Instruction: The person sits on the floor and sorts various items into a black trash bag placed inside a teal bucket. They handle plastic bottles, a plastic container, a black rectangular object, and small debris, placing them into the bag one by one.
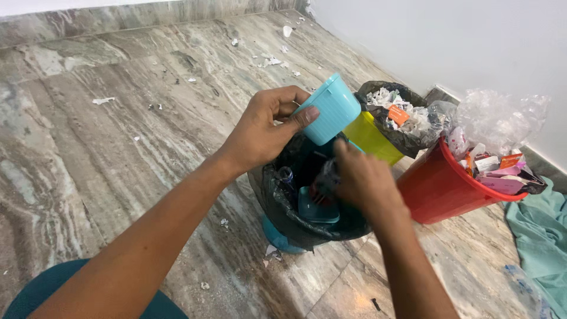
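- We note a lined bin (283, 201) at frame centre; inside lie a teal box (316, 208) and dark scraps.
- Our left hand (263, 133) has thumb and fingers clamped on a blue cup (329, 109), held just above the bin.
- Cup's long axis runs diagonally; base points to upper left, mouth to lower right.
- Our right hand (360, 180) reaches into the bin; finger state cannot be told.
- Right of frame: yellow bin (372, 140) with paper waste, red bucket (440, 186) full of packets.
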